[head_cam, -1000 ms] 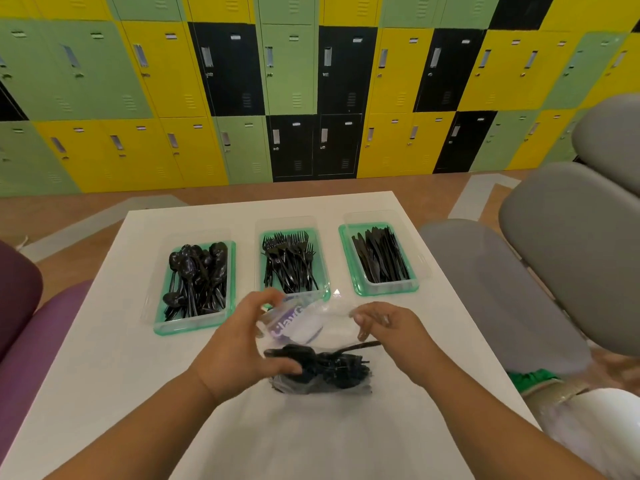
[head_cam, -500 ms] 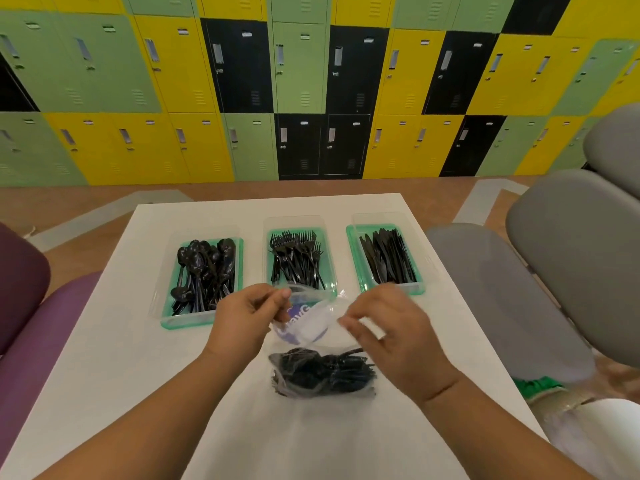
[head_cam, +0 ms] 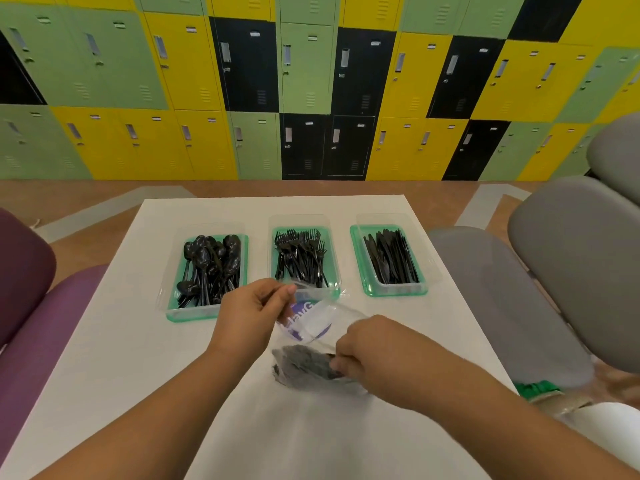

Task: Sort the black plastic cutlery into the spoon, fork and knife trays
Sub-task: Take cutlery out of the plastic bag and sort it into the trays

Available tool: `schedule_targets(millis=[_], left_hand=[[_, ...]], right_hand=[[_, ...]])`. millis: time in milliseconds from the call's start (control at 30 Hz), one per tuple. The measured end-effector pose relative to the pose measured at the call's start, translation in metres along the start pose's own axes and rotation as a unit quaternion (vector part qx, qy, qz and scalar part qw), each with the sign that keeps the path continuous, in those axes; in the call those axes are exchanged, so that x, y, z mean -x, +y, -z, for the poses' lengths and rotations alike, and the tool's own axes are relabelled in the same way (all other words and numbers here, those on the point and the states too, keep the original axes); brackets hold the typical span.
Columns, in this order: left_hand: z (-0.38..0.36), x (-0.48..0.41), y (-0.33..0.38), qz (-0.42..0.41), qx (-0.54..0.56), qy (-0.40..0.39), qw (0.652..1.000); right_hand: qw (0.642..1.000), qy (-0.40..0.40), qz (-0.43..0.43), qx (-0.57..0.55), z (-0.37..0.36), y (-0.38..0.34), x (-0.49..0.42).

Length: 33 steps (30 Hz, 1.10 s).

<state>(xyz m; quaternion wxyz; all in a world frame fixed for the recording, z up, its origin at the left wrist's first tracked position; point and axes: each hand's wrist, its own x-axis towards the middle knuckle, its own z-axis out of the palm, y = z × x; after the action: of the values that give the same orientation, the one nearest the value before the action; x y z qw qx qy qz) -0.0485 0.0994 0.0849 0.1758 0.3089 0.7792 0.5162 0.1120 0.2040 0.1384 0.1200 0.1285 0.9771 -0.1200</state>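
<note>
Left hand [head_cam: 251, 315] pinched clear bag [head_cam: 313, 322] mouth; right hand [head_cam: 372, 355] reached inside, fingers closed around bagged cutlery [head_cam: 304, 365].

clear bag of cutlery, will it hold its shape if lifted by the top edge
Probably not: the bag looks thin and crumpled where the left hand pinches it, so likely floppy. The cutlery sits bunched at the bottom by the right hand, so it should sag and shift.
</note>
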Motion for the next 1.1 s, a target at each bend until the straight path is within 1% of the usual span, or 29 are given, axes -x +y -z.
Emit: schedule_targets(millis=[67, 133, 200, 267, 300, 333, 367, 500, 600, 700, 800, 867, 933, 1000, 1100], left_hand=[[0.0, 0.003, 0.002, -0.018, -0.003, -0.018, 1.0], [0.001, 0.006, 0.003, -0.037, -0.011, -0.036, 0.999], [0.001, 0.008, 0.005, -0.056, -0.021, -0.05, 0.997], [0.001, 0.01, 0.008, -0.063, -0.017, -0.053, 0.996], [0.001, 0.011, 0.009, -0.063, -0.014, -0.052, 0.997], [0.001, 0.011, 0.009, -0.065, -0.014, -0.053, 0.996], [0.002, 0.012, 0.01, -0.067, -0.017, -0.054, 0.996], [0.003, 0.011, 0.009, -0.068, -0.021, -0.058, 0.996], [0.003, 0.009, 0.006, -0.064, -0.015, -0.056, 0.996], [0.002, 0.009, 0.007, -0.067, -0.016, -0.054, 0.996], [-0.001, 0.009, 0.008, -0.08, -0.023, -0.066, 0.994], [-0.003, 0.008, 0.008, -0.093, -0.033, -0.076, 0.992], [-0.005, 0.009, 0.008, -0.098, -0.042, -0.082, 0.991], [-0.007, 0.01, 0.008, -0.1, -0.045, -0.084, 0.99], [-0.011, 0.011, 0.009, -0.123, -0.06, -0.087, 0.987]], right_hand=[[1.0, -0.001, -0.015, -0.013, 0.002, 0.004, -0.007], [0.999, -0.02, -0.048, 0.011, 0.002, 0.005, -0.016], [0.99, -0.08, -0.114, 0.017, -0.004, 0.003, -0.027], [0.97, -0.173, -0.168, 0.028, -0.012, -0.002, -0.036], [0.958, -0.225, -0.171, 0.053, -0.019, -0.003, -0.041], [0.949, -0.257, -0.169, 0.071, -0.025, -0.002, -0.046], [0.947, -0.264, -0.164, 0.081, -0.028, -0.001, -0.05], [0.951, -0.247, -0.169, 0.078, -0.024, 0.005, -0.055], [0.96, -0.221, -0.154, 0.081, -0.017, 0.007, -0.052], [0.971, -0.177, -0.135, 0.081, -0.018, 0.005, -0.05], [0.96, -0.221, -0.111, 0.128, -0.028, -0.001, -0.057], [0.961, -0.225, -0.093, 0.128, -0.044, -0.003, -0.069], [0.954, -0.25, -0.116, 0.122, -0.062, 0.002, -0.084], [0.942, -0.276, -0.168, 0.094, -0.077, 0.008, -0.1], [0.935, -0.299, -0.174, 0.08, -0.092, 0.015, -0.114]])
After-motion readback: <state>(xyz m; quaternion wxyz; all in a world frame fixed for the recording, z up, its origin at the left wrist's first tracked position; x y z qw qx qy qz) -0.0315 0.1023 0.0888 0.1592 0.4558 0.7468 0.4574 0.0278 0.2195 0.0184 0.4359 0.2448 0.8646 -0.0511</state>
